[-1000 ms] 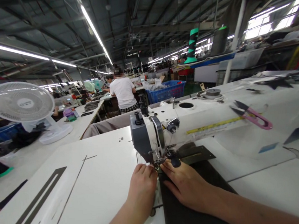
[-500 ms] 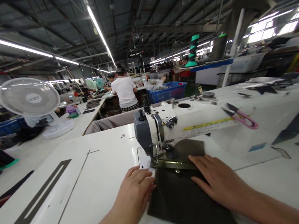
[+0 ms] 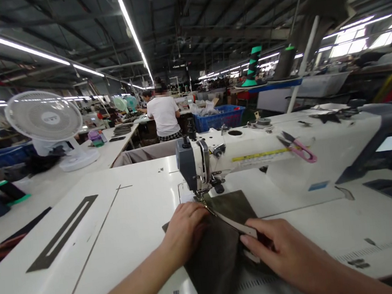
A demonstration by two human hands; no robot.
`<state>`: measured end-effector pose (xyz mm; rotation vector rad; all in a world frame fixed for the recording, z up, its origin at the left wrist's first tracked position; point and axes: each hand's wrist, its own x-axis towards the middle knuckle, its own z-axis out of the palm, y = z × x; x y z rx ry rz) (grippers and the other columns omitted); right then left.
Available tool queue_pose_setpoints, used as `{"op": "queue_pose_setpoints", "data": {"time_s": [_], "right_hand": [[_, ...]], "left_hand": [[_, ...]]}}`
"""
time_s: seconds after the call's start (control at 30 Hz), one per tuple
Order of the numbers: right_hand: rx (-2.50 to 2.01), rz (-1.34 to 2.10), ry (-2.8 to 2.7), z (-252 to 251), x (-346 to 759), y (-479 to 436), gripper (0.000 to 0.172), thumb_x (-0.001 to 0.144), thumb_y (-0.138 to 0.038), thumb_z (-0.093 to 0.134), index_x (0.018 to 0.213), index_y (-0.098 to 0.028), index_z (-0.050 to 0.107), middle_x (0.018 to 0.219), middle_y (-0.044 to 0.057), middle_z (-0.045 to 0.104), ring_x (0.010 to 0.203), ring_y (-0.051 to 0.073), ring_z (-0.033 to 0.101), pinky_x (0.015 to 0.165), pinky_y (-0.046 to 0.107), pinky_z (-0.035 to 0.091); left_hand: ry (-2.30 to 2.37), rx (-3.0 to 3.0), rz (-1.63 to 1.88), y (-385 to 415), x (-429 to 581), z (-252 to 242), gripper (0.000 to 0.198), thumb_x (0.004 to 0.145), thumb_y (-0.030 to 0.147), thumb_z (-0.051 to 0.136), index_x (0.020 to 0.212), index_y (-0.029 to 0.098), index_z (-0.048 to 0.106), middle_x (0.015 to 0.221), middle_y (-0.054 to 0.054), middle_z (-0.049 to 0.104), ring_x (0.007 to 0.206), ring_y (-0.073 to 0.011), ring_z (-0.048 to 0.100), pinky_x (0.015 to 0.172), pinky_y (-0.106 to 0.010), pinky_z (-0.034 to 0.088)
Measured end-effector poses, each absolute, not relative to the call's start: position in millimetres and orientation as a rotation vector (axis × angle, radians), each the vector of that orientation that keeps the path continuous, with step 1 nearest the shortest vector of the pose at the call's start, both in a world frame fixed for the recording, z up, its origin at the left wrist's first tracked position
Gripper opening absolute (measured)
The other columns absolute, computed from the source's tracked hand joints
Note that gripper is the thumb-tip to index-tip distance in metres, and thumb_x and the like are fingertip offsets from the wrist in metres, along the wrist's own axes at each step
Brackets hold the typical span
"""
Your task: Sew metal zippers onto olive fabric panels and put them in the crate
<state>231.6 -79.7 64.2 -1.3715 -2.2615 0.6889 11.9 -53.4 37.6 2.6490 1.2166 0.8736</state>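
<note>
A dark olive fabric piece lies under the needle area of the white sewing machine and hangs toward the front edge. My left hand rests on the fabric just in front of the presser foot, fingers bent together over its edge. Between the thumb and fingers of my right hand is the light-coloured folded edge of the fabric, which runs from the needle to the right. A flatter olive part spreads behind this edge.
A dark slotted strip lies on the white table at left. Pink-handled snips sit on the machine arm. Beyond are a white fan, a blue basket and a person in a white shirt.
The fabric has turned and its light edge now shows. My left hand has moved right onto the fabric; my right hand has drawn toward me and closed on the edge. The view has shifted slightly.
</note>
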Motion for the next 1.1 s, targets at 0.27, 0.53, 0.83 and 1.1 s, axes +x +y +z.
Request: {"op": "queue_pose_setpoints", "data": {"time_s": [0.27,0.53,0.83,1.1], "right_hand": [[-1.274,0.641,-2.265,70,227,-76,0.037,0.088,-0.041,0.033,0.057,-0.021,0.037,0.052,-0.002,0.049,0.049,0.013,0.048,0.048,0.025,0.029],[-1.169,0.535,-2.313,67,225,-75,0.038,0.092,-0.037,0.031,0.059,-0.020,0.041,0.055,-0.001,0.052,0.051,0.012,0.051,0.049,0.023,0.031],[-1.113,0.426,-2.324,65,223,-79,0.035,0.093,-0.032,0.032,0.062,-0.020,0.044,0.060,0.000,0.055,0.056,0.013,0.054,0.051,0.023,0.033],[-0.963,0.127,-2.263,75,226,-74,0.033,0.092,-0.024,0.036,0.061,-0.020,0.045,0.056,-0.001,0.053,0.051,0.011,0.052,0.048,0.022,0.033]], "left_hand": [[1.124,2.666,0.968,-58,16,35,0.019,0.087,0.014,0.047,0.103,0.020,0.055,0.103,-0.006,0.060,0.095,-0.0190,0.053,0.084,-0.035,0.043],[1.142,2.595,1.027,-55,11,35,0.020,0.083,0.015,0.054,0.102,0.020,0.056,0.100,-0.006,0.060,0.092,-0.0207,0.054,0.081,-0.036,0.042],[1.112,2.500,1.057,-53,16,31,0.018,0.080,0.018,0.060,0.098,0.021,0.059,0.100,-0.006,0.062,0.093,-0.0221,0.054,0.081,-0.037,0.042],[0.978,2.660,1.068,-44,18,32,0.015,0.086,0.021,0.049,0.091,0.020,0.062,0.092,-0.005,0.066,0.088,-0.0191,0.059,0.080,-0.033,0.045]]}}
